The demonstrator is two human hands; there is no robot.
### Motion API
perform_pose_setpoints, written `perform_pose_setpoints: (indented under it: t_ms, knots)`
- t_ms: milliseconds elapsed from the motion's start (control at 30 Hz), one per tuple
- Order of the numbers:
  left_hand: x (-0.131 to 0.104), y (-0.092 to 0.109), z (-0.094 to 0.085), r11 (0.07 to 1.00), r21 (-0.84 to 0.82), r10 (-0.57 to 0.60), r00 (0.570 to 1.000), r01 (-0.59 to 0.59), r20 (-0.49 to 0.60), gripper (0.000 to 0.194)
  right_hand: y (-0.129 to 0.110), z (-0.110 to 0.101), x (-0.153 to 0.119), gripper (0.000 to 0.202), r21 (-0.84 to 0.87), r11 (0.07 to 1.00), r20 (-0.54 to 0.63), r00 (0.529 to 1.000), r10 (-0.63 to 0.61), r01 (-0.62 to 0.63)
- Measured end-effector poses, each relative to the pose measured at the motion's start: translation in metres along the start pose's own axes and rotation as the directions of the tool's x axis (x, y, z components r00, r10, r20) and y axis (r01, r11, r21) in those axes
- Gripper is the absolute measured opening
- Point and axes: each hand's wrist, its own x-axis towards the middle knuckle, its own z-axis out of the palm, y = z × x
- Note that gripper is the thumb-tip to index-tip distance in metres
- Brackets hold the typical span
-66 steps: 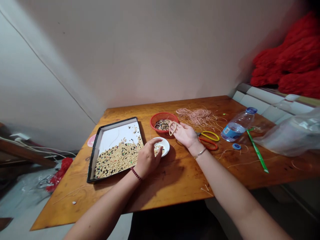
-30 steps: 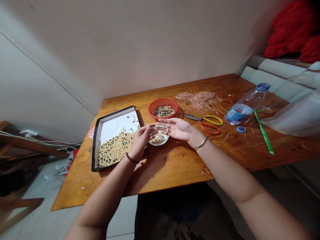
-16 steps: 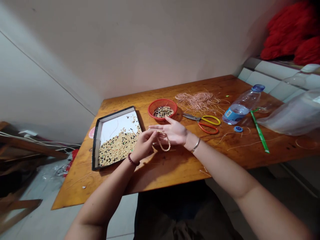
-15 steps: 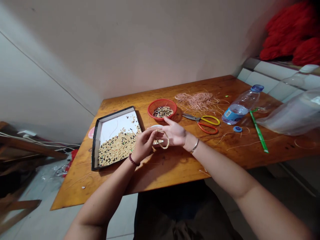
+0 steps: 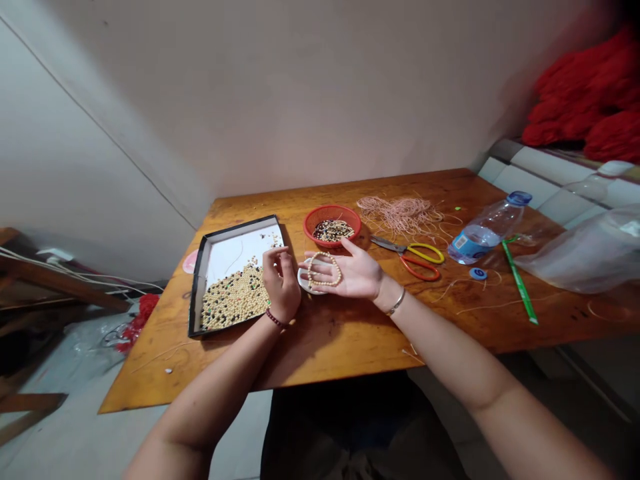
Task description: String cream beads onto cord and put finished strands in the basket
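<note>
My right hand [image 5: 357, 275] is held palm up with its fingers stretched out flat. A closed loop of pale beads, a bead bracelet [image 5: 340, 273], lies across those fingers. Under the fingertips a small white dish [image 5: 304, 280] partly shows. My left hand [image 5: 281, 287] is raised beside the right one, by the right edge of the bead tray; its fingers are loosely bent and apart, with nothing visible in them. The black-edged tray [image 5: 195, 293] holds many loose cream beads with dark and green ones among them.
Behind my right hand stands a red basket [image 5: 307, 230] of mixed beads. Near it lie pink cord [image 5: 400, 212] and scissors [image 5: 420, 260]. Farther right are a water bottle [image 5: 483, 230], a blue cap [image 5: 479, 273], a green strip [image 5: 520, 283] and a plastic bag [image 5: 590, 250].
My left hand has let go of the bracelet and drawn back to the left. The bracelet now rests spread on my right hand, which has turned flatter.
</note>
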Motion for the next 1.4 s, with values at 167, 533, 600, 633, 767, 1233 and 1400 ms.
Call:
perform_pose_setpoints:
  t_ms: [167,533,600,633,767,1233,1400]
  knots:
    - [0.0,-0.005,-0.002,0.997,-0.05,0.046,0.992,-0.052,-0.115,0.015,-0.023,-0.008,-0.002,0.065,-0.112,0.976,-0.159,0.967,-0.201,0.185]
    - [-0.006,-0.009,-0.007,0.994,-0.004,0.112,0.994,-0.112,-0.011,0.012,-0.108,-0.017,0.065,0.028,-0.623,0.762,-0.377,0.921,-0.099,-0.174]
    - [-0.007,-0.01,-0.008,0.991,0.005,0.132,0.991,-0.132,0.004,0.011,-0.115,-0.011,0.076,0.025,-0.707,0.661,-0.398,0.914,-0.081,-0.25]
    - [-0.007,-0.01,-0.009,0.991,0.01,0.136,0.991,-0.136,0.011,0.01,-0.118,-0.008,0.081,0.023,-0.737,0.617,-0.403,0.912,-0.075,-0.275]
    - [-0.007,-0.008,-0.011,0.988,0.026,0.151,0.987,-0.152,0.049,0.009,-0.136,0.003,0.093,0.017,-0.849,0.387,-0.434,0.892,-0.126,-0.359]
    - [-0.013,-0.005,-0.013,0.918,0.002,0.393,0.912,-0.396,0.121,0.025,-0.165,-0.002,0.115,0.026,-0.876,0.036,-0.482,0.875,-0.054,-0.48]
    - [-0.011,-0.007,-0.013,0.924,0.011,0.378,0.918,-0.382,0.119,0.026,-0.158,-0.031,0.117,0.026,-0.854,0.111,-0.52,0.841,-0.149,-0.509]
